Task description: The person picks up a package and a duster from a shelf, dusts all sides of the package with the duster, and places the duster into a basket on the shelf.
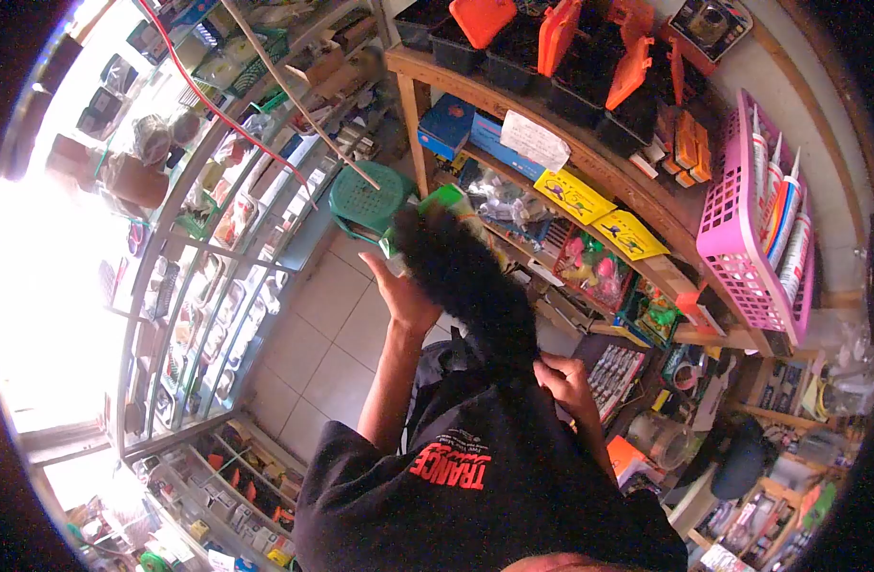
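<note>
A black fluffy duster (470, 286) fills the middle of the view, in front of my chest. My right hand (565, 384) is closed at its lower end, where the handle is hidden by the dark fluff and shirt. On the other side, my left hand (408, 297) is raised with the thumb pointing up. Its fingers disappear behind the duster. Parts of a green and white package (448, 197) show past the duster's tip and beside the left thumb, and the left hand seems to hold it. The duster covers most of this package.
A green plastic stool (370, 198) stands on the tiled floor ahead. Glass display shelves (217, 248) with goods run along the left. At right, a wooden shelf (589, 133) carries black bins, orange cases and a pink basket (728, 219) with sealant tubes.
</note>
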`<control>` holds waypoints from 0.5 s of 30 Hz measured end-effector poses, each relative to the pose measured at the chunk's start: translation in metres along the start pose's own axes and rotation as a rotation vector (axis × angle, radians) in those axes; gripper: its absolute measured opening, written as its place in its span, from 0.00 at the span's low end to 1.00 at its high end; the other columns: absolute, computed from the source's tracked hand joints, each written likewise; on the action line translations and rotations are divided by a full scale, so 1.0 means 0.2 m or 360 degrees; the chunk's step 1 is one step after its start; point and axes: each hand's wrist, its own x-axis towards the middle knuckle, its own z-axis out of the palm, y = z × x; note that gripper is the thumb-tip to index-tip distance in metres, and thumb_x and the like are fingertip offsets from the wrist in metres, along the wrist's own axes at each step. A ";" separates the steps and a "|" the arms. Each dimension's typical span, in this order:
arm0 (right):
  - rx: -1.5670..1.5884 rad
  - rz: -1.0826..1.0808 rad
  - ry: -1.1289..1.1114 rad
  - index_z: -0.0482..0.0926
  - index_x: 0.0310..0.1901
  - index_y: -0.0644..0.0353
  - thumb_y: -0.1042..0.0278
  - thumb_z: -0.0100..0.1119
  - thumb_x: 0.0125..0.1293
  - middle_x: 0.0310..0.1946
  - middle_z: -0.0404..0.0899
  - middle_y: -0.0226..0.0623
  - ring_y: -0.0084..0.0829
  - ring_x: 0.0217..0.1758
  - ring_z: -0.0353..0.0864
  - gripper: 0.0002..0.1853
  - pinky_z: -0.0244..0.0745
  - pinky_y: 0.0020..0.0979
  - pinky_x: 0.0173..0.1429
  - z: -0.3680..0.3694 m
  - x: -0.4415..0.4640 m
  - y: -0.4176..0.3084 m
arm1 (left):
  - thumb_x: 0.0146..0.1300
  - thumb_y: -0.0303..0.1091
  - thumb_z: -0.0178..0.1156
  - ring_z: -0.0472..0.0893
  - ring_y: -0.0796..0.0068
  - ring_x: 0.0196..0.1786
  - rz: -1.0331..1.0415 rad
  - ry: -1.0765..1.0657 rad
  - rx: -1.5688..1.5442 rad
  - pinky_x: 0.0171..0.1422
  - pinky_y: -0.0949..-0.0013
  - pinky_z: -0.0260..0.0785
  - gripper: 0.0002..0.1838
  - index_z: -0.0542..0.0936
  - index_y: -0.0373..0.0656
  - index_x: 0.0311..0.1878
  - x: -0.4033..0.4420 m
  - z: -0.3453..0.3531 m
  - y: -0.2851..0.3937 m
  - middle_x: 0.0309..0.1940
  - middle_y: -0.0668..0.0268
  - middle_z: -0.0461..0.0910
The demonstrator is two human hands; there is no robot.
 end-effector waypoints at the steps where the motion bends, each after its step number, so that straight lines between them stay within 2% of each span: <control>1: -0.0029 -0.0020 0.0002 0.81 0.45 0.65 0.66 0.58 0.66 0.23 0.74 0.27 0.18 0.27 0.71 0.12 0.66 0.22 0.34 -0.02 0.00 0.02 | 0.58 0.78 0.34 0.70 0.56 0.63 0.0072 0.0079 0.0051 0.70 0.52 0.58 0.52 0.65 0.38 0.66 0.01 -0.01 0.02 0.63 0.58 0.69; 4: -0.0064 -0.0066 0.0042 0.81 0.44 0.65 0.67 0.58 0.65 0.24 0.75 0.27 0.18 0.28 0.71 0.12 0.66 0.22 0.35 -0.05 -0.04 0.14 | 0.59 0.78 0.32 0.74 0.53 0.58 0.0281 0.0312 0.0203 0.67 0.51 0.62 0.50 0.68 0.37 0.62 0.04 -0.08 0.08 0.57 0.55 0.74; 7: -0.0071 -0.0056 0.0112 0.81 0.43 0.66 0.67 0.59 0.64 0.25 0.77 0.29 0.19 0.31 0.73 0.11 0.68 0.23 0.37 -0.06 -0.07 0.18 | 0.61 0.76 0.32 0.73 0.54 0.59 0.0358 0.0558 0.0287 0.67 0.50 0.62 0.49 0.68 0.36 0.63 0.03 -0.05 0.08 0.57 0.55 0.75; 9: -0.0177 -0.0039 0.0101 0.82 0.42 0.66 0.67 0.60 0.64 0.27 0.79 0.31 0.20 0.33 0.74 0.11 0.69 0.24 0.40 -0.09 -0.09 0.15 | 0.61 0.75 0.35 0.74 0.54 0.57 0.0314 0.0430 0.0130 0.66 0.51 0.64 0.48 0.68 0.36 0.63 0.03 -0.02 0.07 0.57 0.55 0.74; 11: -0.0058 0.0188 0.0042 0.82 0.43 0.66 0.67 0.60 0.63 0.31 0.81 0.33 0.21 0.36 0.75 0.12 0.70 0.24 0.44 -0.15 -0.10 0.21 | 0.61 0.74 0.37 0.75 0.54 0.55 0.0265 0.0300 -0.0026 0.65 0.52 0.65 0.47 0.68 0.36 0.63 0.04 0.00 0.06 0.57 0.56 0.74; 12: -0.0147 0.0160 0.0020 0.82 0.44 0.67 0.67 0.60 0.63 0.32 0.82 0.33 0.21 0.37 0.76 0.13 0.70 0.24 0.45 -0.16 -0.11 0.22 | 0.60 0.75 0.39 0.73 0.56 0.58 0.0264 0.0366 0.0054 0.66 0.51 0.64 0.46 0.67 0.42 0.65 0.06 -0.11 0.08 0.59 0.60 0.73; 13: -0.0235 0.0131 -0.0001 0.81 0.44 0.67 0.67 0.60 0.63 0.34 0.83 0.34 0.22 0.38 0.76 0.13 0.71 0.24 0.47 -0.18 -0.11 0.23 | 0.61 0.74 0.39 0.73 0.56 0.58 0.0293 0.0403 0.0092 0.66 0.51 0.64 0.45 0.67 0.42 0.66 0.06 -0.13 0.09 0.59 0.60 0.73; 15: -0.0706 -0.0216 -0.0036 0.81 0.45 0.68 0.66 0.59 0.63 0.36 0.84 0.34 0.22 0.40 0.77 0.14 0.71 0.24 0.49 -0.19 -0.13 0.22 | 0.61 0.74 0.39 0.73 0.57 0.58 0.0354 0.0482 0.0171 0.66 0.51 0.63 0.44 0.67 0.44 0.66 0.08 -0.17 0.11 0.60 0.61 0.73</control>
